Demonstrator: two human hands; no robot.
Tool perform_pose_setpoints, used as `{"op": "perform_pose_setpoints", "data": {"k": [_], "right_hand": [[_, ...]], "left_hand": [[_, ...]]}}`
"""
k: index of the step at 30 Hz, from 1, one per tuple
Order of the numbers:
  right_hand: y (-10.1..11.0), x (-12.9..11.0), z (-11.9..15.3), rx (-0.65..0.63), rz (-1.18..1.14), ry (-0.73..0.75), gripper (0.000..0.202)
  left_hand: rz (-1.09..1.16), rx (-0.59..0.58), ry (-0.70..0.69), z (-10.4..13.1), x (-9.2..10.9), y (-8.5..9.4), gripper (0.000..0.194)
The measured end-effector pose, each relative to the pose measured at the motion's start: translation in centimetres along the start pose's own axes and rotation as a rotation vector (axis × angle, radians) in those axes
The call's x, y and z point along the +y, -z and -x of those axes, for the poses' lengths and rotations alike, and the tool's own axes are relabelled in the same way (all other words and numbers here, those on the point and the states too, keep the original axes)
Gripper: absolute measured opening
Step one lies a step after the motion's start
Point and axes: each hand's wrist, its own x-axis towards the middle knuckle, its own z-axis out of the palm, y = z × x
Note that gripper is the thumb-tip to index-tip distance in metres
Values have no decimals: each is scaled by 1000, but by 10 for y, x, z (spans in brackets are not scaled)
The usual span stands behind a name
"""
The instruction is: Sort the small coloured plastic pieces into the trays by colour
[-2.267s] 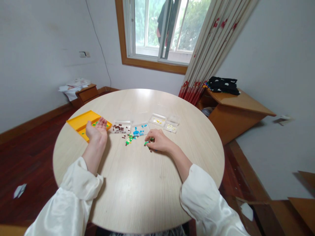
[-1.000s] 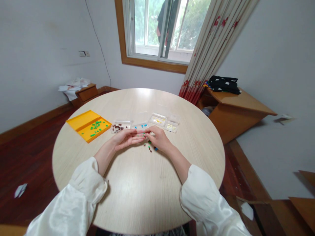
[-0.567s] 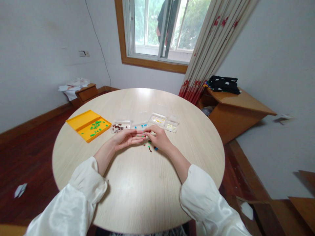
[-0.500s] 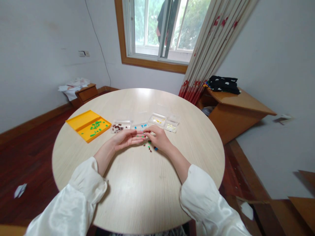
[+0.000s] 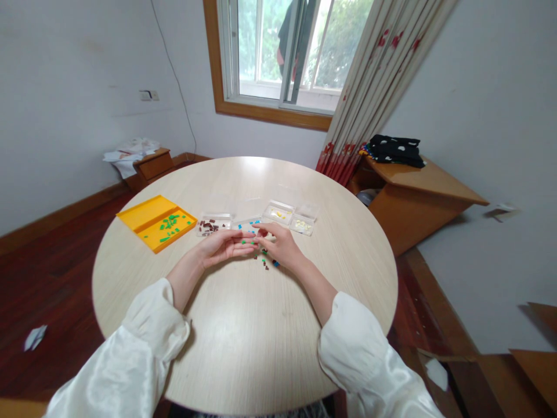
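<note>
Palm up, my left hand [image 5: 226, 246] is held over the middle of the table with its fingers stretched out. Small green building bricks [image 5: 244, 242] lie on those fingers. My right hand [image 5: 278, 242] is at the left fingertips, its thumb and index finger a little apart with nothing plainly visible between them. Its other fingers are partly hidden. Just below the hands, several small brown bricks [image 5: 266, 267] and green bricks lie on the table, with a blue brick [image 5: 275, 263] beside the right wrist.
A yellow case [image 5: 148, 208] holding green bricks lies open at the left. Behind the hands stand clear boxes: one with brown bricks [image 5: 211, 225], one with blue bricks [image 5: 256, 223], one with yellow bricks [image 5: 279, 214], and one with pale bricks [image 5: 303, 224]. The round table [image 5: 243, 337] carries everything.
My right thumb and index finger have parted slightly, and the green brick at their tips no longer shows there. My left hand has stayed in place.
</note>
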Motion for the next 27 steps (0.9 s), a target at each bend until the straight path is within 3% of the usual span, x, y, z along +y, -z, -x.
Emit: {"op": "perform_pose_setpoints", "data": {"k": [13, 19, 27], "right_hand": [[-3, 2, -1, 53, -103, -13, 34], [-3, 1, 1, 15, -171, -4, 41], [-4, 4, 0, 56, -108, 23, 35]], "left_hand": [[-4, 26, 12, 0, 1, 0, 27], [21, 58, 6, 0, 1, -2, 25], [15, 92, 1, 2, 1, -9, 28]]}}
